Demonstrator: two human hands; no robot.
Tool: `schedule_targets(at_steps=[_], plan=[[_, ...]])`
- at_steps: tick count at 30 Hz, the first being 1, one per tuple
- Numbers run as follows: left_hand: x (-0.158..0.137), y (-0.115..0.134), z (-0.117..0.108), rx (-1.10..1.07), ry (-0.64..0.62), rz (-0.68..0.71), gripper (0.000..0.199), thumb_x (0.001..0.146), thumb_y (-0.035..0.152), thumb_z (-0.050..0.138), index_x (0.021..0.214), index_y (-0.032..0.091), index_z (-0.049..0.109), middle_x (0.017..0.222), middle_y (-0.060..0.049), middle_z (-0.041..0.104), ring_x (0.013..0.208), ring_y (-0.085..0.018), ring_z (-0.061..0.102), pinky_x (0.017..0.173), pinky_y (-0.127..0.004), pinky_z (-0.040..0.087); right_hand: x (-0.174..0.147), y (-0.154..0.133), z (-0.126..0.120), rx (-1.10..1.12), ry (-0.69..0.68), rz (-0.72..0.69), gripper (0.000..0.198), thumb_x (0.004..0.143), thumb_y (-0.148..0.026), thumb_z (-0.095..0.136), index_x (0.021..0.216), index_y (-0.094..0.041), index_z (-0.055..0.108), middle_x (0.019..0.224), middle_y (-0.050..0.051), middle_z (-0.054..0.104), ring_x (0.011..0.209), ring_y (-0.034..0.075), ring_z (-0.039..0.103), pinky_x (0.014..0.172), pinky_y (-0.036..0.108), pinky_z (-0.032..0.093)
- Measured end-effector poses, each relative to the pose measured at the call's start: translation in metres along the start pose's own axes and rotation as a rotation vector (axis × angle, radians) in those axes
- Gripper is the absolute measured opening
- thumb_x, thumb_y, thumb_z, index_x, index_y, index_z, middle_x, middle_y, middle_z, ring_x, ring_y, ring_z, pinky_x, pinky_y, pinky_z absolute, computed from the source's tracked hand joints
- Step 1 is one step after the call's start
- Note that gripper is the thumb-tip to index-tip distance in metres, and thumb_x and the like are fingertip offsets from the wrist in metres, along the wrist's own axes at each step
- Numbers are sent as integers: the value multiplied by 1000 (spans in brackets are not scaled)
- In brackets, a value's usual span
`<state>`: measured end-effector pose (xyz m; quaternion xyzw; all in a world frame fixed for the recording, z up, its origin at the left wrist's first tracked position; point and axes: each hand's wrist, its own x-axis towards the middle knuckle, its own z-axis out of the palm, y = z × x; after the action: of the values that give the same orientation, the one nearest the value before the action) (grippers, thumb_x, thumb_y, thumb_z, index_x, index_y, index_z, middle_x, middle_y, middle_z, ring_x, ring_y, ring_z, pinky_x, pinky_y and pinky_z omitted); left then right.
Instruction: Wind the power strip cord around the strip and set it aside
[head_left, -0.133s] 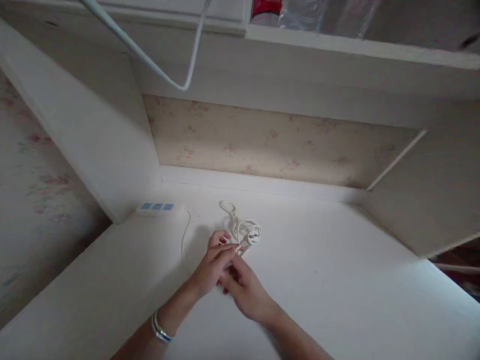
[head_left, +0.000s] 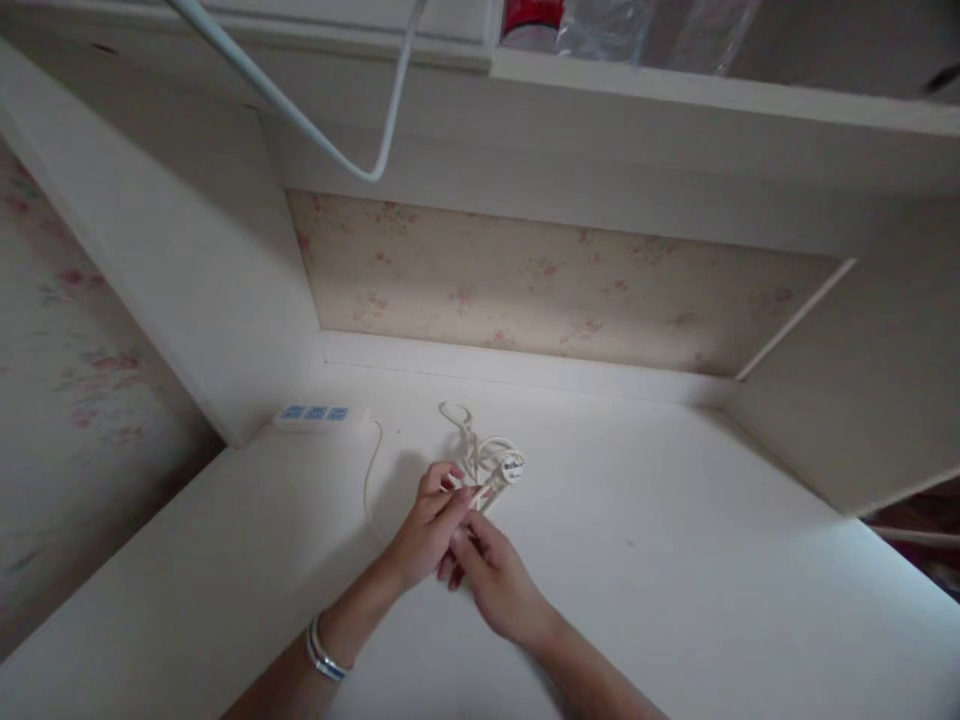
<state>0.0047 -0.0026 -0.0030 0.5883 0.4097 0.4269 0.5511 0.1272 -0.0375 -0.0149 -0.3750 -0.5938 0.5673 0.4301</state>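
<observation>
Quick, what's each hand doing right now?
Left hand: closed, holding the white power cord near its plug.
Right hand: curled closed beside the left; whether it also pinches the cord cannot be told.

The left forearm [head_left: 289, 675] and right forearm [head_left: 592, 665] slant in from the near side of the table [head_left: 712, 600] and converge somewhat nearer its left edge than its right. The left hand [head_left: 431, 535] has its back upward and fingers bent toward the far edge; the right hand [head_left: 506, 590] sits close against it, thumb uppermost, fingers curled beneath.
</observation>
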Motion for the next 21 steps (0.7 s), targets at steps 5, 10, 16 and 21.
schedule_targets(at_steps=[5, 10, 16, 21], plan=[[4, -2, 4, 175, 30, 98, 50, 95, 51, 25, 107, 22, 64, 117, -8, 48, 104, -19, 56, 93, -33, 48, 2, -7, -10, 211, 55, 105, 36, 92, -55, 40, 90, -19, 46, 51, -4, 56, 42, 11, 51, 46, 22, 41], [4, -17, 4, 480, 39, 111, 48, 87, 49, 50, 127, 23, 50, 120, -9, 53, 108, -22, 52, 98, -37, 41, 8, -28, -54, 458, 421, 14, 32, 89, -53, 48, 85, -20, 49, 52, -10, 46, 28, 3, 29, 29, 16, 21], [-1, -28, 3, 878, -114, 180, 41, 85, 25, 53, 126, 28, 52, 104, -5, 65, 95, -22, 60, 86, -33, 45, 13, -18, -127, 337, 883, -182, 36, 82, -52, 58, 104, -24, 54, 61, -11, 45, 31, 1, 27, 27, 13, 22], [10, -26, -9, 875, 89, 216, 32, 92, 22, 38, 117, 23, 58, 112, -7, 63, 99, -19, 61, 87, -31, 46, 12, 11, -175, 218, 1102, -220, 38, 78, -52, 61, 99, -22, 54, 70, -9, 49, 38, 2, 42, 36, 17, 41]])
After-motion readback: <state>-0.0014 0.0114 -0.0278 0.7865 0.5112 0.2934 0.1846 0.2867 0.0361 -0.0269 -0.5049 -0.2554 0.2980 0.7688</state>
